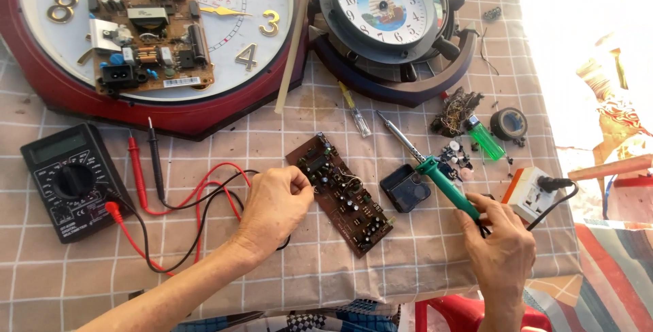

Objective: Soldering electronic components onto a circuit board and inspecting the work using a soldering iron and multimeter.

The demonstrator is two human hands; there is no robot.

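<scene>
Two hands at a cluttered repair bench w/ clocks, a circuit board and a soldering iron.

Largest first: red round wall clock (156,39) top left, a power board (148,38) lying on its face; ship-wheel clock (391,22) beside it; black multimeter (71,181) at left w/ red/black leads; brown circuit board (340,192) mid-table, flat on the checked cloth; left hand (275,206) pinches its near-left edge; right hand (500,237) closed round green soldering iron (445,186), tip up, clear of the board. Board looks light, stiff, fragile; hold by bare edges, not the parts.

Bright daylight, overexposed right edge
</scene>
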